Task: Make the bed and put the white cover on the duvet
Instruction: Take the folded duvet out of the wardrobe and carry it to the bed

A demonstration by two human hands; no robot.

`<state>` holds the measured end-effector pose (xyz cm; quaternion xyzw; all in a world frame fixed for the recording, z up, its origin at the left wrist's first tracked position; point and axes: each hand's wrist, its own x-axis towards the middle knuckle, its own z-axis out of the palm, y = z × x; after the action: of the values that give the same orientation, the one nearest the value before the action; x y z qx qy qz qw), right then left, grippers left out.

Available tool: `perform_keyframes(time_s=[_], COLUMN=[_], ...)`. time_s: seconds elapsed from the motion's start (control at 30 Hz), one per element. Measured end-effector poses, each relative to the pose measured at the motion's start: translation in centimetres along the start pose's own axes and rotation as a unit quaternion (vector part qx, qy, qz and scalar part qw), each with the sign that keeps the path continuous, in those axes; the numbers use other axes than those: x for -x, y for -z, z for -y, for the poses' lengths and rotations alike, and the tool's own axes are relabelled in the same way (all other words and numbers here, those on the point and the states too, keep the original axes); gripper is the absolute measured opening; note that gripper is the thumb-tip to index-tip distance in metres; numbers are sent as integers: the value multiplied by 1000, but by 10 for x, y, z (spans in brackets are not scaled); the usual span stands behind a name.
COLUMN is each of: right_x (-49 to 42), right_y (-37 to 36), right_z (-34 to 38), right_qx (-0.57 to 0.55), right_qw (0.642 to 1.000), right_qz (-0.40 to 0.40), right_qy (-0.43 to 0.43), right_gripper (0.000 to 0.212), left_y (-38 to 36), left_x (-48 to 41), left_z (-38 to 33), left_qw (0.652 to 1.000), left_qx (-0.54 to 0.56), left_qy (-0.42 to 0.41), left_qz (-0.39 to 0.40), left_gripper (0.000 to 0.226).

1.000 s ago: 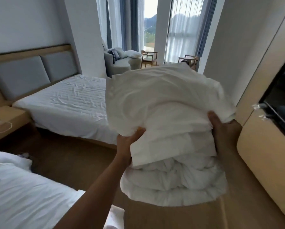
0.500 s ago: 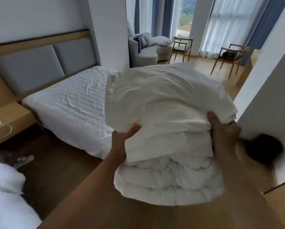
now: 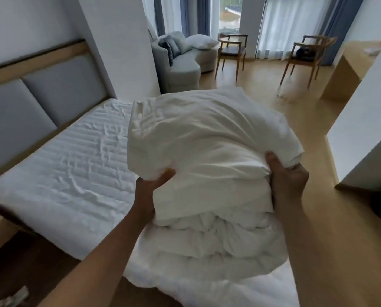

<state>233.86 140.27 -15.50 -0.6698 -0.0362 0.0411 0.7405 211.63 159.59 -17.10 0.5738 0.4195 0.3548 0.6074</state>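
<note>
Held duvet (image 3: 218, 244) hides bed (image 3: 63, 173) — sofa (image 3: 180, 69) beyond.

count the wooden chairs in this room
2. One wooden chair stands by the window next to the grey sofa; the other chair further right, before the white curtain. The carried bedding could hide more.

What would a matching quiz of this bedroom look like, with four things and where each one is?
Things:
1 folded bedding
2 white pillow
3 bed
4 wooden chairs

Places:
a by the curtains
b against the grey headboard
c on the grey sofa
d gripped by left hand and right hand

Pairs: 1-d, 2-c, 3-b, 4-a.
</note>
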Motion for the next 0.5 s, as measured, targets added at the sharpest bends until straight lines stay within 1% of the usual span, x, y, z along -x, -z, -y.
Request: perform_keyframes(time_s=[0.17,0.23,0.33,0.43,0.5], right_x=[-45,-63,-83,-93,-96], right_y=[-129,-182,-266,-345,-396], right_z=[-51,-75,-107,-151,-189], right_qx=[-43,-51,-50,-50,-48], right_qw=[999,998,996,993,992], right_qz=[-10,-30,-60,-92,-105], right_qy=[-23,-39,-51,-52,-59], right_gripper=[21,20,15,15,17], left_y=[18,28,51,75,97], left_x=[-154,-218,-316,-411,-473], left_z=[-3,-4,1,17,44], left_qw=[999,998,995,992,989], left_qx=[-41,-60,-88,-111,-122], left_qy=[10,12,7,-2,-10], left_qz=[12,25,42,64,86], left_gripper=[20,21,18,13,13])
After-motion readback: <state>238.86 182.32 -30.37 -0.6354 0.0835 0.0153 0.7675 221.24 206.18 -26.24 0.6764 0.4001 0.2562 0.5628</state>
